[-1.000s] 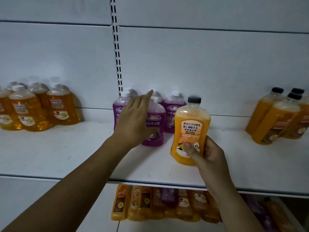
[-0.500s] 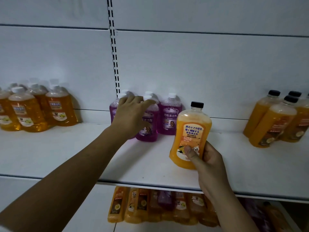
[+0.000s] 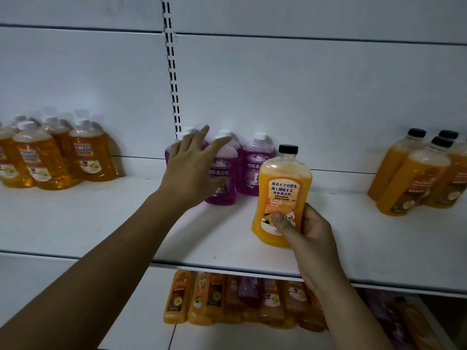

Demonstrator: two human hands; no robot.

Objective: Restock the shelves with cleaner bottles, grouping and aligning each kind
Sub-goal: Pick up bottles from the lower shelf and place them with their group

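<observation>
Left hand (image 3: 192,170) had let go. Half a second earlier its fingers were curled over the front one of the purple translucent bottles with white caps (image 3: 255,168). Now the fingers were straight and spread, palm in front of that bottle; touching or not, couldn't tell. The purple group sat close to the back panel of the white metal shelf (image 3: 101,223), so that cluster looked squared up.

Right hand (image 3: 310,231) had barely shifted. Its thumb lay across the label and its fingers wrapped behind the opaque orange plastic bottle with a black cap (image 3: 283,188). The bottle was upright near the shelf's front edge, just right of the purples; base resting or hovering, unclear. The matching black-capped orange bottles (image 3: 414,178) stood well apart at far right, likely its destination.
</observation>
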